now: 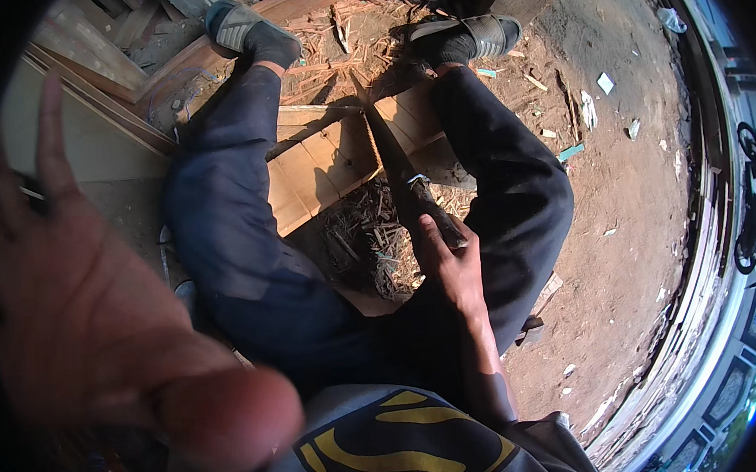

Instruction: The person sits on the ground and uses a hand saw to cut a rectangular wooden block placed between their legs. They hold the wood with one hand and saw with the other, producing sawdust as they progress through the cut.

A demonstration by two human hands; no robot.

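My right hand (458, 270) is wrapped round the dark, straight handle of a hand saw (393, 148). Its long dark blade tapers to a point away from me, and a jagged, sunlit line runs along its left side. The blade lies across a light wooden board (313, 172) marked with several cross lines, set between my legs. My left hand (97, 314) is raised large and blurred at the left, close to the camera. Its fingers are spread and nothing shows in them.
Wood chips and splinters (387, 244) litter the ground beneath the board and around my sandalled feet. Wooden frames and panels (90, 59) lean at the upper left. Bare earth (602, 222) with scraps spreads to the right, where a motorcycle (748, 205) stands beyond an edge.
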